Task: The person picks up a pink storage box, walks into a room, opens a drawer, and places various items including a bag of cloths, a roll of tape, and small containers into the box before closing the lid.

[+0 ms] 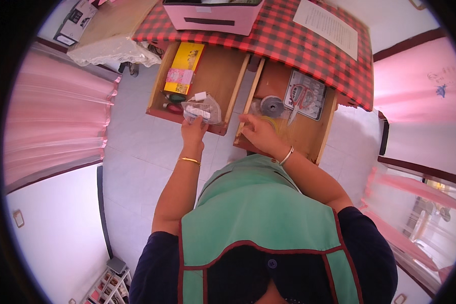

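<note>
Two wooden drawers are pulled out from under a checked cloth. My left hand [193, 129] is closed on the near edge of a clear plastic bag [214, 110] with white items in it, at the front of the left drawer [220, 71]. Behind the bag is a white plug-like piece [200, 96]. Over the front left corner of the right drawer [304, 136], my right hand [261, 133] hovers with loosely bent fingers and nothing visible in them. Nearest to it are a yellow loop [273, 123], partly hidden by the hand, and a grey roll [272, 107].
Scissors with red handles [301, 96] lie on a flat blister-like pack [314, 91] in the right drawer. The left drawer holds a yellow box [191, 55]. On the red-and-black checked cloth [273, 35] stand a pink bin [213, 17] and a printed sheet [327, 28].
</note>
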A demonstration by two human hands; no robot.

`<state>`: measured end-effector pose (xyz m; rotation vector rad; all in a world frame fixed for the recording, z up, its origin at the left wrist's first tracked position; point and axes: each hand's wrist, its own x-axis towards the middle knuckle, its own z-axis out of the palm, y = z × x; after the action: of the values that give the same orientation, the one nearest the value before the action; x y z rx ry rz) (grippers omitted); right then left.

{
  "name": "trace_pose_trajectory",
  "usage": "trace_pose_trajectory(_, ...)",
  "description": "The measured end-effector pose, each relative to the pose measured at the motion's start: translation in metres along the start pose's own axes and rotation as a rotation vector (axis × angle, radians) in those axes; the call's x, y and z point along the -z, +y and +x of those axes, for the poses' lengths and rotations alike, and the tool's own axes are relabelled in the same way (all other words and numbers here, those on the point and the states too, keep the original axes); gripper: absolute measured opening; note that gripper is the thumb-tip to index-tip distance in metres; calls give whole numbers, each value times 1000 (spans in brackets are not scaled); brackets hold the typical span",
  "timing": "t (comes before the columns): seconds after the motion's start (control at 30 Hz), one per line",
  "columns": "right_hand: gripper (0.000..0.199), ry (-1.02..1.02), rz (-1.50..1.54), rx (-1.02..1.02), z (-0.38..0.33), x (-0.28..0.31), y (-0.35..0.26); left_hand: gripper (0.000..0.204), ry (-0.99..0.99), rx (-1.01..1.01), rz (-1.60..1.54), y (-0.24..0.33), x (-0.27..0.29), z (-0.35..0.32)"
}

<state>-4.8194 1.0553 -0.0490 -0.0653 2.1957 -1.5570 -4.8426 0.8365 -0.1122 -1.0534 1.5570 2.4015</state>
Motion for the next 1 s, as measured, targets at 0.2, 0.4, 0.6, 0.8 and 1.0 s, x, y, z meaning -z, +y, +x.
trace_pose_trajectory(0.2,41,106,5,105,-10,-5,35,30,-91,23,79,-7,-11,4)
trace_pose_trajectory(0.4,47,292,131,59,-13,24,29,34,-605,104,450,-16,-74,-50)
trace_pose_trajectory(0.6,44,264,-252,-30,-55,100,64,38,-863,154,737,-47,-106,-49)
trace_pose_trajectory(0.8,40,342,-479,156,-9,88,30,28,-741,-292,958,-18,-91,-9)
trace_pose_trajectory(1.0,36,47,-454,396,107,-19,-20,27,-509,-574,1259,60,-13,57)
